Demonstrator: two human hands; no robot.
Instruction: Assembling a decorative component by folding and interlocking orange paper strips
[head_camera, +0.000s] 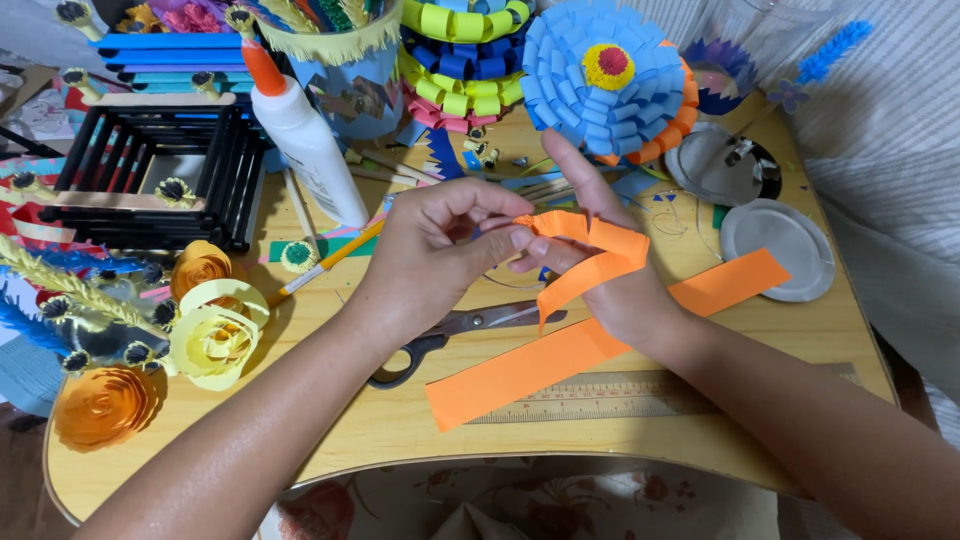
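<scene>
One head-worn camera looks steeply down, close over the wooden table (400, 430).

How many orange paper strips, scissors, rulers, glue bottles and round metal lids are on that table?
Orange paper strips: 2, one in both hands, one flat on the table
Scissors: 1
Rulers: 1
Glue bottles: 1
Round metal lids: 2
Total: 7
</scene>
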